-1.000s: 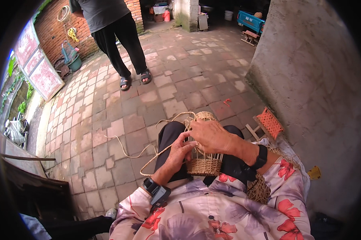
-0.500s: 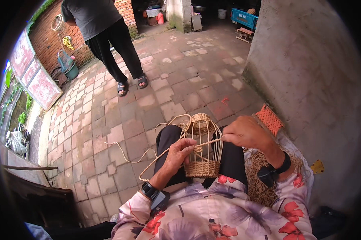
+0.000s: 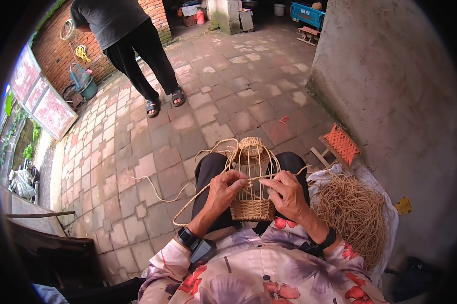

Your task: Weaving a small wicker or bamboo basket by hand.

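Note:
A small woven basket point(image 3: 253, 210) of straw-coloured cord stands between my knees. Its dense lower band and round woven top point(image 3: 252, 148) are joined by several bare upright strands. At the left side of these uprights, my left hand point(image 3: 225, 190) pinches a twisted cord point(image 3: 200, 193), which loops down below the wrist. On the opposite side my right hand point(image 3: 288, 196) has its thumb and fingers closed at the cord where it crosses the uprights; a loose end sticks out beyond the knuckles. Exactly how the fingertips grip is partly hidden.
At my right, a pile of loose cord point(image 3: 352, 215) lies on a white sack point(image 3: 390, 223), beside a stool with an orange woven seat point(image 3: 341, 144). A concrete wall point(image 3: 390, 91) rises further right. Someone in dark trousers point(image 3: 142, 58) stands ahead on the paving point(image 3: 137, 175).
My right hand has come down and inward from the right, closer to the basket's uprights and my left hand. The cord pile and stool show more fully.

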